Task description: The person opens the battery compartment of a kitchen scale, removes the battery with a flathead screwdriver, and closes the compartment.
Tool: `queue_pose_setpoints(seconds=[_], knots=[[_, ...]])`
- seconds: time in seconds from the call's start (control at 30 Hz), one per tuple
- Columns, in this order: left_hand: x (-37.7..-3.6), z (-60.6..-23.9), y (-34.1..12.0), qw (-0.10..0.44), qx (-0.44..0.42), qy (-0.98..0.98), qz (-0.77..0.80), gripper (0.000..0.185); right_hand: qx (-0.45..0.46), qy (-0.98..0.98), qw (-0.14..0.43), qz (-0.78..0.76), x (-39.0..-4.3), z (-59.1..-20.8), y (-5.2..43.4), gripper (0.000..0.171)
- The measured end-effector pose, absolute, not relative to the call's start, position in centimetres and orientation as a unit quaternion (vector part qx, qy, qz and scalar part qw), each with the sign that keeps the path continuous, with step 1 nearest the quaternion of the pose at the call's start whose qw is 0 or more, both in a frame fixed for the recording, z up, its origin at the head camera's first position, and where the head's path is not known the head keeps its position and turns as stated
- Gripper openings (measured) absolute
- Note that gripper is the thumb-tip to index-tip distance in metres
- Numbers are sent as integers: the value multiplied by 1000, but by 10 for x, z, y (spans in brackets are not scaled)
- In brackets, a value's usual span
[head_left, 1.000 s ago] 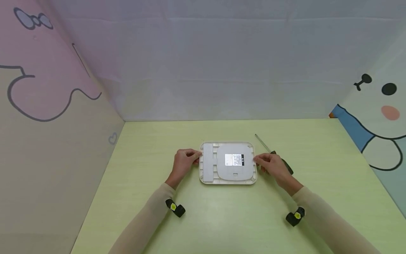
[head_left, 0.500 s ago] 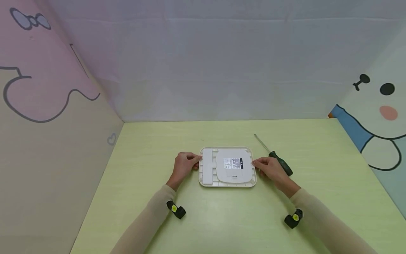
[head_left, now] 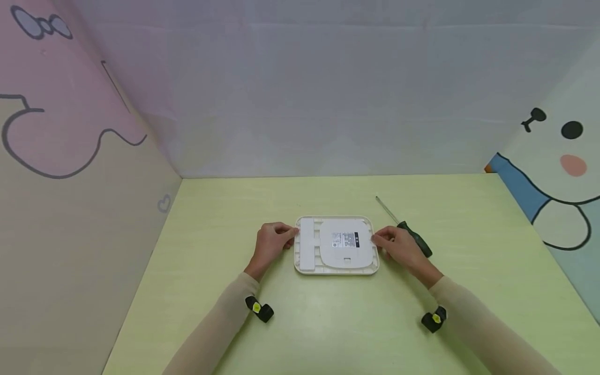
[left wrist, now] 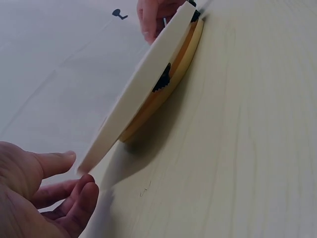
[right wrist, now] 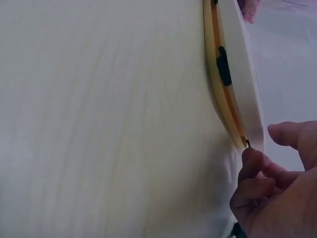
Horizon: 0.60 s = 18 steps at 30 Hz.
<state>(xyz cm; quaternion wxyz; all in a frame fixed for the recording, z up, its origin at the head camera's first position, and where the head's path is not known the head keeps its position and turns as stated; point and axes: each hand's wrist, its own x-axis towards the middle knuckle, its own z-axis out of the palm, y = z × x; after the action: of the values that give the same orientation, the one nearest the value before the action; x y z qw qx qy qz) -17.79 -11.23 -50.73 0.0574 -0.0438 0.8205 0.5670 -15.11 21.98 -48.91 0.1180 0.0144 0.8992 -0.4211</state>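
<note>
Pale green worktop (head_left: 328,323) filled the near view, sleeved forearms reaching in, a black-yellow wrist camera on each. Left hand (head_left: 270,244) pinched the left edge of a white flat device (head_left: 335,245), thumb on top, fingers curled under. Right hand (head_left: 398,246) gripped its right edge the same way. Device lay label-up at mid-worktop, between both hands. Screwdriver (head_left: 407,230) lay just behind the right hand. Cartoon-printed walls stood beyond.
</note>
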Motion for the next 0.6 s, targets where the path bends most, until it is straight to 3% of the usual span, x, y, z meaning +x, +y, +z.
queue_pose_setpoints(seconds=[0.33,0.6], knots=[[-173,-502,-113,70,-39,818,570,15,-152,968,-35,-197,-139,-478,197,56],[-172,-503,-113,73,-42,824,560,15,-186,973,-89,-107,-132,-483,183,71]])
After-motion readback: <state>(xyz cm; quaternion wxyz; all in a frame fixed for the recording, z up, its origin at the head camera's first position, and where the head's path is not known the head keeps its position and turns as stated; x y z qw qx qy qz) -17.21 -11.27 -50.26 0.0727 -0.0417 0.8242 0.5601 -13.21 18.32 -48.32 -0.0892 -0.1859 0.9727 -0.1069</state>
